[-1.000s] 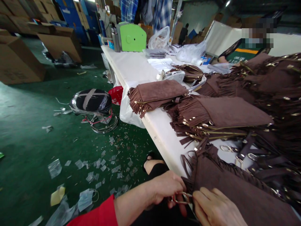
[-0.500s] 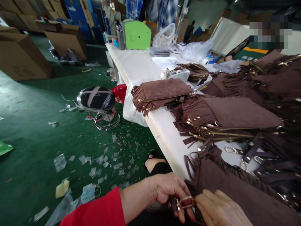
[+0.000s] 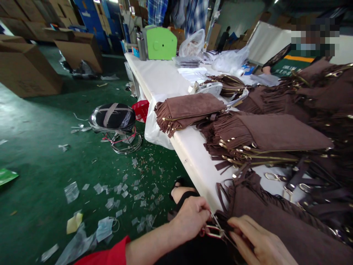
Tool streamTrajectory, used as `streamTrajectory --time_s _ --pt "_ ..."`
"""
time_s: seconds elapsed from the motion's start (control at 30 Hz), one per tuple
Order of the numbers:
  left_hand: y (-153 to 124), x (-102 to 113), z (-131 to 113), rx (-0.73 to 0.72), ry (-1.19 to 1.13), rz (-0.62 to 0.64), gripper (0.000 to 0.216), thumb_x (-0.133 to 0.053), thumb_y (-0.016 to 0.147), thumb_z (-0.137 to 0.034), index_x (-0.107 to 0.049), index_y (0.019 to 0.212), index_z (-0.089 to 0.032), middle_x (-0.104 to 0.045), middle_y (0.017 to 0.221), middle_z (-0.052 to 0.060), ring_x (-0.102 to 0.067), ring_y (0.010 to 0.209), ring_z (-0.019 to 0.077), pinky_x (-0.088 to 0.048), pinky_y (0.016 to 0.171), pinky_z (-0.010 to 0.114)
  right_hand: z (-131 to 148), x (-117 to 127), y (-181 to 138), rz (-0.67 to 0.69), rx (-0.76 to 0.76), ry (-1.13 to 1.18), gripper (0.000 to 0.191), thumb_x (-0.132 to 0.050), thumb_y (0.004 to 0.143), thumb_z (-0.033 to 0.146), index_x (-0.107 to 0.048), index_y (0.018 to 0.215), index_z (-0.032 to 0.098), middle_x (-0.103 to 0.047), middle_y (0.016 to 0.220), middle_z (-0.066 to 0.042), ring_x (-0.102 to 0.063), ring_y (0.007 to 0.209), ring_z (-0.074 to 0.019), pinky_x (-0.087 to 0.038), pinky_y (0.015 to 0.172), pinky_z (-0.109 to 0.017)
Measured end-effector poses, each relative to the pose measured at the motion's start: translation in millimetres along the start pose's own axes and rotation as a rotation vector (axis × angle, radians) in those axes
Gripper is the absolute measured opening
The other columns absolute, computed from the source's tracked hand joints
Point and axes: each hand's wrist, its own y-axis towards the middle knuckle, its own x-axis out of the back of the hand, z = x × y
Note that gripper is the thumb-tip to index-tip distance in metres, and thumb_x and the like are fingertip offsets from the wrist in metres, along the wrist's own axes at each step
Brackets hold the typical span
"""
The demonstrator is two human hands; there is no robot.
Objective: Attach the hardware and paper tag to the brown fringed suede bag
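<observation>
At the table's near edge, my left hand is closed in a pinch on a thin pale strip. Just below its fingertips hangs a gold-coloured metal buckle. My right hand sits to the right, fingers bent and closed around a dark strap end that is mostly hidden. Beside and partly behind it lies a brown suede fringed bag. Loose dark straps with metal clips are on the table to the right.
More fringed brown bags are stacked along the white table. A green machine and a flask stand at its far end. On the floor are a wrapped stool, plastic scraps and cardboard boxes. A person is across the table.
My left hand has turned from an open-fingered hold under the buckle to a pinch higher up on the pale strip. My right hand's fingers have shifted slightly, showing more thumb and fingertips.
</observation>
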Motion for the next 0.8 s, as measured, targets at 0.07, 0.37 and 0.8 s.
streamTrajectory --time_s 0.07,0.37,0.8 --pt "-3 0 -2 -0.039 -0.037 -0.014 0.008 -0.044 0.069 -0.018 -0.051 0.073 -0.017 -0.058 0.063 -0.002 -0.051 0.041 0.0078 -0.038 0.036 0.016 3 -4 7 -0.033 -0.046 0.109 0.02 -0.037 0.089 0.022 -0.057 0.091 0.024 -0.063 0.085 -0.001 -0.063 0.072 -0.0116 -0.05 0.064 -0.021" --pt "-11 -5 -9 -0.092 -0.117 -0.022 0.016 -0.047 0.067 -0.031 -0.051 0.075 -0.018 -0.056 0.06 -0.003 -0.049 0.039 0.0074 -0.034 0.033 0.016 10 -13 24 0.009 -0.127 0.245 0.027 -0.035 0.09 0.028 -0.057 0.076 0.022 -0.06 0.076 0.001 -0.059 0.069 -0.0123 -0.044 0.063 -0.024" --pt "-10 -12 -2 0.023 -0.335 0.026 0.026 -0.065 0.048 -0.026 -0.059 0.07 -0.013 -0.056 0.055 -0.001 -0.046 0.04 0.0077 -0.038 0.037 0.019 7 -16 24 -0.03 -0.192 0.333 0.024 -0.037 0.088 0.03 -0.053 0.072 0.021 -0.058 0.071 0.001 -0.056 0.064 -0.0124 -0.041 0.059 -0.023"
